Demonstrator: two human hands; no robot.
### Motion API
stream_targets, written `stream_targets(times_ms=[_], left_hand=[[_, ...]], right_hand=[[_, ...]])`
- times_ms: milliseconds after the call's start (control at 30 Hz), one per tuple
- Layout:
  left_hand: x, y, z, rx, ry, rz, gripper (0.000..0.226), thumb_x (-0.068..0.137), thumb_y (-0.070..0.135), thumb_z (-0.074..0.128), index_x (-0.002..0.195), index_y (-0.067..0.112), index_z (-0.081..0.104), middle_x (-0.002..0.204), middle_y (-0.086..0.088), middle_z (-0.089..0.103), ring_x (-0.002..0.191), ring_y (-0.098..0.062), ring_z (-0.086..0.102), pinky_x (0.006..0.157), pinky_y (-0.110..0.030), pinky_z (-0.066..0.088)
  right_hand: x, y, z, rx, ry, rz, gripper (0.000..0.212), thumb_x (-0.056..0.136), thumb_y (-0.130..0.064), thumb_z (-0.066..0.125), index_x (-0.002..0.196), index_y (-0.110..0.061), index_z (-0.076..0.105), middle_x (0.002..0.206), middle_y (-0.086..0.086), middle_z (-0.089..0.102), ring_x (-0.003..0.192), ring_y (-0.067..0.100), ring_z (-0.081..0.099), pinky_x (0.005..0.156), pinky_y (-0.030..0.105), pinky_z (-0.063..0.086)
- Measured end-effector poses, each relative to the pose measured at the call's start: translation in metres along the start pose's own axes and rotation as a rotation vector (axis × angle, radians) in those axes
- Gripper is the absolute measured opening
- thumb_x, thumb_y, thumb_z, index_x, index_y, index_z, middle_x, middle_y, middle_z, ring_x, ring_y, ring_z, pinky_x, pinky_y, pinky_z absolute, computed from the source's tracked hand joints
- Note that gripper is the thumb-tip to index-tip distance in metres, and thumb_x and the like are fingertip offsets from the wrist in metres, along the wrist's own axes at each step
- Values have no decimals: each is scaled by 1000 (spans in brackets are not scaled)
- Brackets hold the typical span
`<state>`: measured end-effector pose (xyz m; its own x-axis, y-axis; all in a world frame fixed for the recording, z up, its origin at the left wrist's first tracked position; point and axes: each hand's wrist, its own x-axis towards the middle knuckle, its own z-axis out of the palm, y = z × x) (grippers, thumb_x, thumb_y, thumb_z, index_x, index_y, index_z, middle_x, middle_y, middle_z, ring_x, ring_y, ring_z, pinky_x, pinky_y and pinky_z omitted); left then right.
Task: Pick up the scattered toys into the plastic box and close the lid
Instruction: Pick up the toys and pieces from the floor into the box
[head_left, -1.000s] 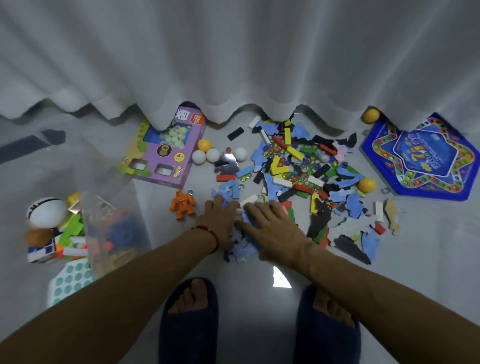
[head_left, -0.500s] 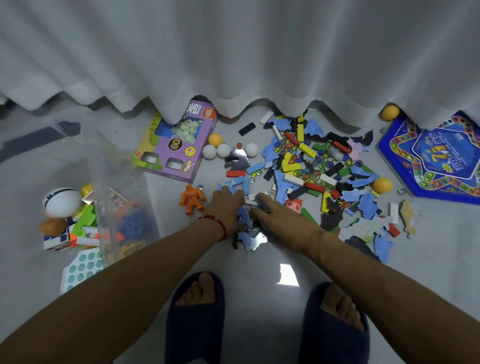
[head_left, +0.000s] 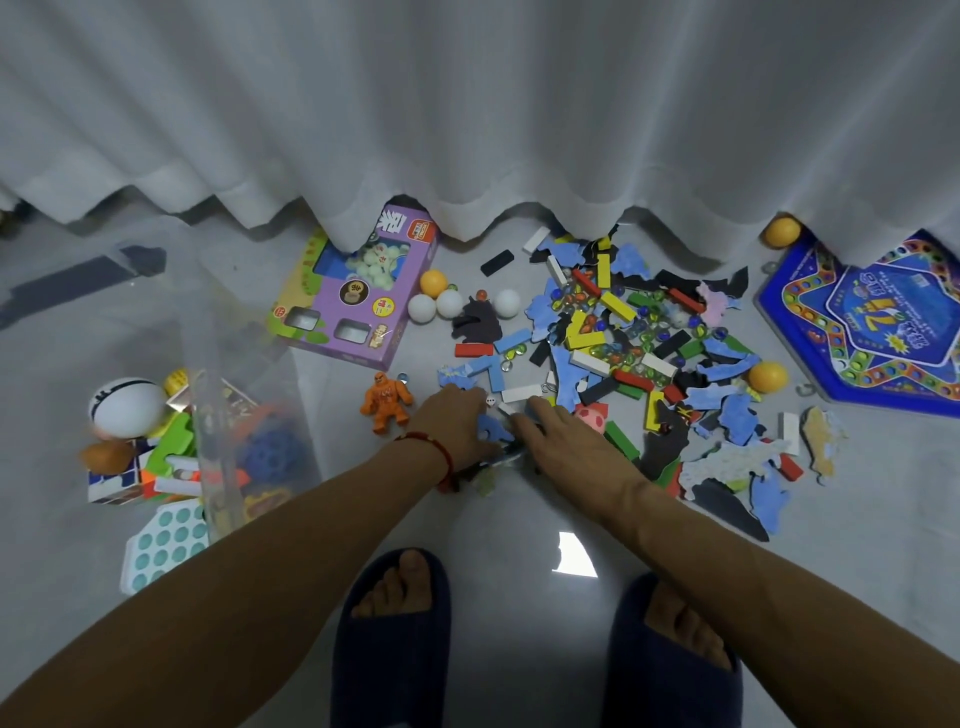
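Observation:
Scattered toys (head_left: 623, 338) cover the floor: coloured blocks, glass marbles, blue and black foam puzzle pieces. My left hand (head_left: 457, 421) and my right hand (head_left: 561, 436) meet at the pile's near left edge. Their fingers curl around a small clump of blue foam pieces (head_left: 493, 428) squeezed between them. An orange figure (head_left: 388, 408) stands just left of my left hand. The clear plastic box (head_left: 210, 457) sits at the left with several toys inside; I see no lid.
A purple game box (head_left: 353, 306) and white balls (head_left: 449, 303) lie behind the hands. A blue game board (head_left: 872, 327) is at the right, with orange balls (head_left: 768, 375) near it. A white curtain (head_left: 467, 130) hangs at the back. My slippered feet (head_left: 389, 639) are below.
My hands went from lying flat on the foam pieces to closing together on a clump of them. The clump has bunched up between my palms.

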<state>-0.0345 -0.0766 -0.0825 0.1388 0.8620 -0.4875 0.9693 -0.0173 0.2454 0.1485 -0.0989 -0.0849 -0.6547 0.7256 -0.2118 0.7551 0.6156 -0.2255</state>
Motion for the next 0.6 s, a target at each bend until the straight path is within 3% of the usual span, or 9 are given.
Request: stream_targets(times_ms=[233, 333, 400, 467, 533, 600], left_hand=[[4, 2, -13, -164, 26, -116, 37, 83, 46, 65, 92, 16, 47, 90, -6, 52, 80, -18, 48, 62, -28, 38], [2, 7, -24, -358, 104, -185, 36, 85, 46, 64, 88, 13, 48, 82, -5, 50, 75, -17, 47, 58, -27, 37], [-2, 11, -34, -503, 136, -236, 38, 85, 48, 65, 85, 14, 47, 77, -4, 50, 73, -19, 50, 62, -31, 45], [-6, 11, -45, -678, 160, -276, 41, 82, 48, 68, 77, 14, 46, 73, -9, 52, 68, -23, 51, 67, -37, 51], [-17, 11, -58, -916, 126, -302, 42, 80, 44, 73, 73, 12, 47, 67, -12, 51, 59, -23, 49, 59, -33, 47], [-35, 11, -74, -1217, 45, -268, 35, 85, 31, 72, 84, 7, 48, 62, -11, 47, 46, -18, 45, 48, -25, 42]], right_hand=[[-13, 8, 0, 137, 114, 33, 48, 90, -7, 64, 135, -19, 51, 137, 9, 47, 113, 25, 54, 86, 31, 51], [-15, 13, -2, 328, 188, 136, 36, 90, -7, 64, 123, -20, 59, 123, 3, 53, 102, 21, 58, 82, 31, 53], [-16, 15, -13, 505, 217, 265, 29, 91, -9, 60, 118, -20, 61, 111, 0, 58, 97, 19, 57, 83, 34, 51], [-18, 14, -33, 747, 151, 437, 25, 92, -9, 60, 114, -20, 62, 102, 2, 65, 91, 22, 63, 84, 43, 55], [-20, 11, -58, 1002, 46, 556, 21, 93, -7, 60, 112, -16, 62, 95, 10, 72, 84, 34, 70, 80, 53, 59], [-23, 2, -89, 1099, -39, 565, 21, 95, -7, 59, 115, -16, 61, 90, 14, 74, 80, 37, 71, 77, 53, 60]])
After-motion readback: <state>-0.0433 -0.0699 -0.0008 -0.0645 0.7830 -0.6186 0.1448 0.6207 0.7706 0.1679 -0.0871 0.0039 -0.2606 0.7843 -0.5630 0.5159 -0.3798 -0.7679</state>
